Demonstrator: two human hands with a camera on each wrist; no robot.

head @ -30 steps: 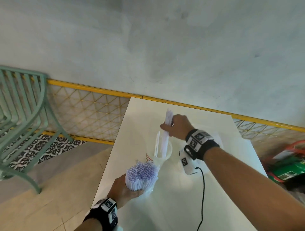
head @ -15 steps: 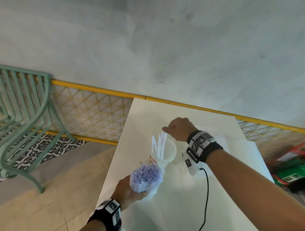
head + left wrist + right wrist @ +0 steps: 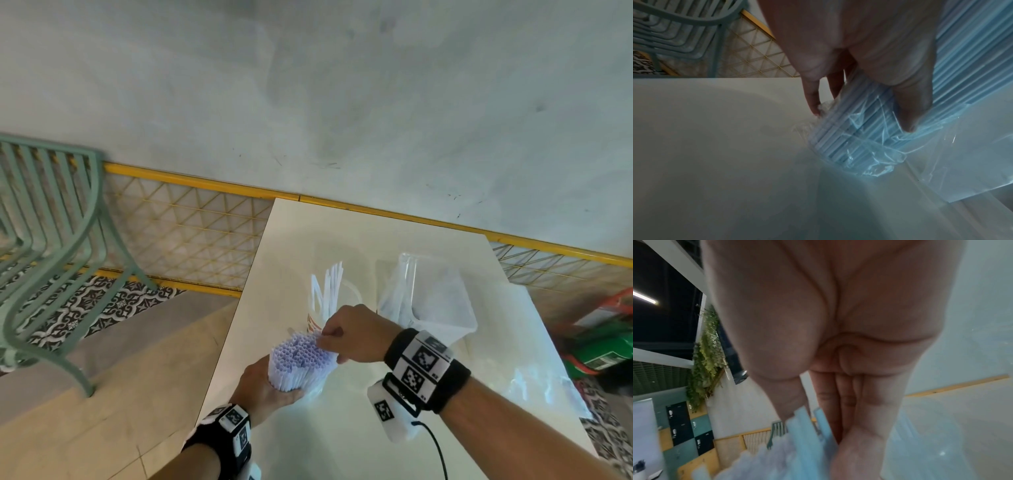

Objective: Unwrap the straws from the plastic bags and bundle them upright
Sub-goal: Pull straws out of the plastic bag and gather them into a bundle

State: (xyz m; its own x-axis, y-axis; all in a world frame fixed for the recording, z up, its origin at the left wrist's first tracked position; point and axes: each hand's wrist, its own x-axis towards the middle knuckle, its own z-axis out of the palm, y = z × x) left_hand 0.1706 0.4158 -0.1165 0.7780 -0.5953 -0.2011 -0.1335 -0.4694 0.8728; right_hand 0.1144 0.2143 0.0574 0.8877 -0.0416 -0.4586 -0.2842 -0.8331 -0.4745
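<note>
Gripping the bundle of pale lilac plastic straws (image 3: 301, 359), the left hand (image 3: 263, 387) hides its base; the right hand (image 3: 356, 337) pinches top straws, fingertips blurred at the right wrist view's lower centre.

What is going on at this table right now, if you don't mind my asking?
A person is moving straws from a bag into a cup. The left hand grips the bundle of straws, its lower end in plastic wrap. The right hand pinches a few straws at the top. Several straws stand in the cup.
</note>
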